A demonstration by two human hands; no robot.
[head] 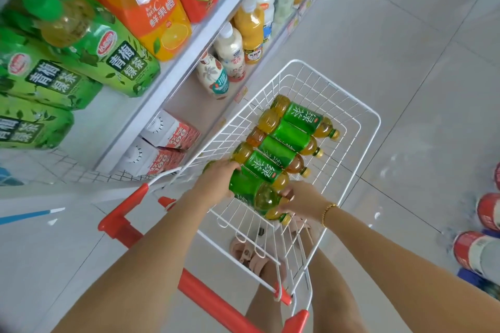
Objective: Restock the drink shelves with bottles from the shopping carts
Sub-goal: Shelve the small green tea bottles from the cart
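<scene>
The shopping cart (349, 101) basket is thin white-coated metal wire, smooth and faintly shiny, and its handle (213, 299) is glossy red plastic. Each tea bottle (290, 135) is clear glossy plastic wrapped in shiny green film. The floor (405, 48) is smooth pale tile with a soft sheen. The shelf (186, 54) edge looks like painted metal, and the cartons (173, 130) like matt cardboard.

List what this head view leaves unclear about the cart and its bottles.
All in the head view:
1. Base of the held bottle, under the left hand; its cap, under the right hand.
2. Most of the lower bottle, covered by the held bottle.
3. The cans, cut by the right edge.
4. Wheels of the cart, under its basket.
</scene>
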